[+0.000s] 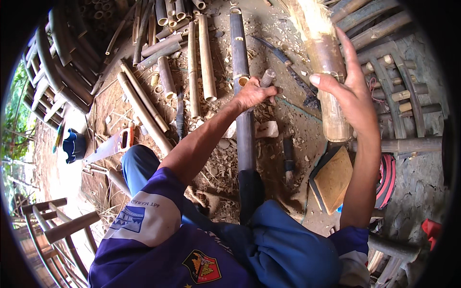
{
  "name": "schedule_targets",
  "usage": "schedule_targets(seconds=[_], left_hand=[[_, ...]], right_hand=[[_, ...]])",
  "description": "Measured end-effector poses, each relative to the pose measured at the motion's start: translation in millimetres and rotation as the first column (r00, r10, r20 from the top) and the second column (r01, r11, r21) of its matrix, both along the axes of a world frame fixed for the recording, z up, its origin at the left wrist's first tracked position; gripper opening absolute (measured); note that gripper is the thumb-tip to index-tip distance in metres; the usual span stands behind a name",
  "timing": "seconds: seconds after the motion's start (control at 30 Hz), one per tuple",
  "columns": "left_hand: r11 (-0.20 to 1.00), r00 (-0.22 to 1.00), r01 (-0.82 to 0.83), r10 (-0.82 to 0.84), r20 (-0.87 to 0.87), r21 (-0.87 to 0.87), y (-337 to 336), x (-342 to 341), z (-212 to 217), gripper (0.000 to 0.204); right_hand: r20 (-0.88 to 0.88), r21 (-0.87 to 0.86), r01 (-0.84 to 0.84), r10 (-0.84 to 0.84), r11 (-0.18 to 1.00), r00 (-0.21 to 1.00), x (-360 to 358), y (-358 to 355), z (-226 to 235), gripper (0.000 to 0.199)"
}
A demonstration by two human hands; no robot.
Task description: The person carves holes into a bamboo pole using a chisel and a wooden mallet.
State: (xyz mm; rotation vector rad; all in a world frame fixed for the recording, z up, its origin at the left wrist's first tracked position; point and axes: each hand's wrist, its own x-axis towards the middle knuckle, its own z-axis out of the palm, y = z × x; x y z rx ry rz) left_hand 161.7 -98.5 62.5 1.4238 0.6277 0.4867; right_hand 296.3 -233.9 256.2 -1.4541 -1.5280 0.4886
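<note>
My left hand (255, 93) is closed around a chisel (267, 78) with a ridged wooden handle; its blade is hidden. The hand rests on a long dark bamboo pole (239, 57), beside a cut hole in the upper side. Other cut openings show farther up the pole, and its near end runs between my legs. My right hand (353, 93) grips a thick wooden mallet (331, 103), raised to the right of the pole. Thumb and one finger show along the mallet; the other fingers are hidden. Its far end is pale and frayed.
Cut bamboo lengths (207, 62) lie ahead to the left. A handsaw (108, 146) and a blue container (74, 145) are at left. Right of the pole are a long dark-handled tool (283, 57), a brush (288, 161) and bamboo frames (398, 93). Shavings litter the ground.
</note>
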Motion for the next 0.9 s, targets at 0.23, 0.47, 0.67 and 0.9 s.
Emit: schedule_targets(seconds=[0.23, 0.47, 0.67, 0.9], left_hand=[[0.999, 0.999, -0.044, 0.044, 0.023, -0.028, 21.2, 25.1, -24.2, 0.032], [0.994, 0.994, 0.091, -0.094, 0.059, 0.057, 43.8, 2.0, -67.0, 0.050], [0.989, 0.966, 0.058, -0.091, 0.243, 0.139, 7.0, -34.7, 7.3, 0.040], [0.569, 0.946, 0.226, -0.321, -0.039, 0.790, -90.2, -63.9, -52.7, 0.039]], right_hand=[[-0.002, 0.069, 0.212, -0.213, 0.975, 0.977, 38.9, 17.6, 64.8, 0.091], [0.381, -0.437, 0.088, 0.095, 0.895, 0.920, 15.2, 92.6, -14.9, 0.100], [-0.353, -0.251, 0.187, -0.269, 0.950, 0.896, 19.6, -52.1, -40.1, 0.093], [-0.533, -0.496, 0.317, -0.572, 0.808, 0.624, -46.8, -156.1, -140.0, 0.076]])
